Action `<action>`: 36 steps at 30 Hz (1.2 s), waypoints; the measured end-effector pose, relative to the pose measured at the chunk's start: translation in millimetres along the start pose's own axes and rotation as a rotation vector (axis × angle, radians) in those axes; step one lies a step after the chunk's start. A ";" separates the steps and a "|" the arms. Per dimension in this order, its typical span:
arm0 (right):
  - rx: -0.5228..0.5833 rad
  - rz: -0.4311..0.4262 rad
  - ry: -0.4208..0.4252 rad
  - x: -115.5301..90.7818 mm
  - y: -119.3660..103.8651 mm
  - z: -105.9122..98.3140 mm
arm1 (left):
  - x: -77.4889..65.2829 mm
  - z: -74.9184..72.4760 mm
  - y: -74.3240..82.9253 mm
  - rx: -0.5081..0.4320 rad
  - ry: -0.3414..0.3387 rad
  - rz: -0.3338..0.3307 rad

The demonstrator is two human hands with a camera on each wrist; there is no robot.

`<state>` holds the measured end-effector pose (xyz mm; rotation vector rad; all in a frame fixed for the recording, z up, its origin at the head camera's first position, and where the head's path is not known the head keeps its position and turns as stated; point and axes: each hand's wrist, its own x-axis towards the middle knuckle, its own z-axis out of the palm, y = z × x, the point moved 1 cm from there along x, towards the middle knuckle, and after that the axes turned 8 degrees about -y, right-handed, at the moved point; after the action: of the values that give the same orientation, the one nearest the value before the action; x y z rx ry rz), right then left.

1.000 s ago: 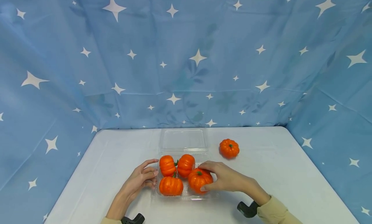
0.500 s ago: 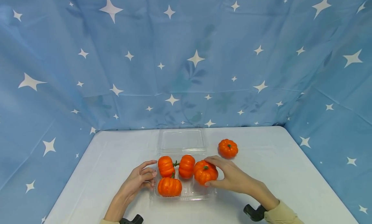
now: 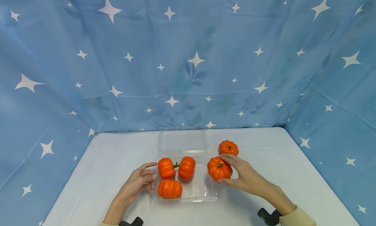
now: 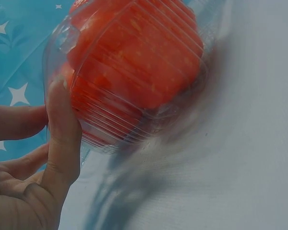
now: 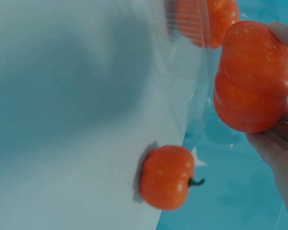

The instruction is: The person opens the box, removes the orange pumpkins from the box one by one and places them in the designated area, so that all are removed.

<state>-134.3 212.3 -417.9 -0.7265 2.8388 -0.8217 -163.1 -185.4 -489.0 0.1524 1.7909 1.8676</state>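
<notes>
My right hand (image 3: 246,175) grips an orange toy pumpkin (image 3: 218,169) with a green stem, thumb on the near side and fingers on the far side. It hangs over the right edge of a clear plastic clamshell container (image 3: 202,187), off the table in the right wrist view (image 5: 254,76). Inside the container sit three more pumpkins: one at back left (image 3: 166,169), one at back middle (image 3: 186,168) and one at front left (image 3: 169,189). At the container's left side, my left hand (image 3: 136,182) pinches the rim, with a finger (image 4: 62,129) against the ribbed wall.
Another pumpkin (image 3: 228,147) stands on the white table (image 3: 264,154), right behind the held one. The container's lid (image 3: 182,141) lies folded open toward the back. A blue curtain (image 3: 188,72) with white stars hangs behind and at the sides.
My right hand has lifted its pumpkin from the container's right part and carried it right and back, toward the loose pumpkin. The left hand stays at the container's left side.
</notes>
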 end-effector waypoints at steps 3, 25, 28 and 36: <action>-0.018 -0.005 0.032 -5.0 4.8 -1.9 | -0.3 0.1 0.4 0.005 0.002 -0.006; -0.137 0.034 0.182 -28.5 61.0 -6.4 | 1.4 -1.1 -2.5 0.023 0.002 -0.001; -0.121 0.073 0.181 -28.9 71.4 -6.1 | 1.6 -1.5 -2.2 0.025 0.005 -0.003; -0.102 0.124 0.220 -28.9 93.9 -7.1 | 0.9 -1.2 -2.2 0.031 -0.002 -0.003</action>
<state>-149.6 298.9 -462.3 -0.4913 3.1036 -0.7872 -163.7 -186.1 -491.5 0.1630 1.8186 1.8380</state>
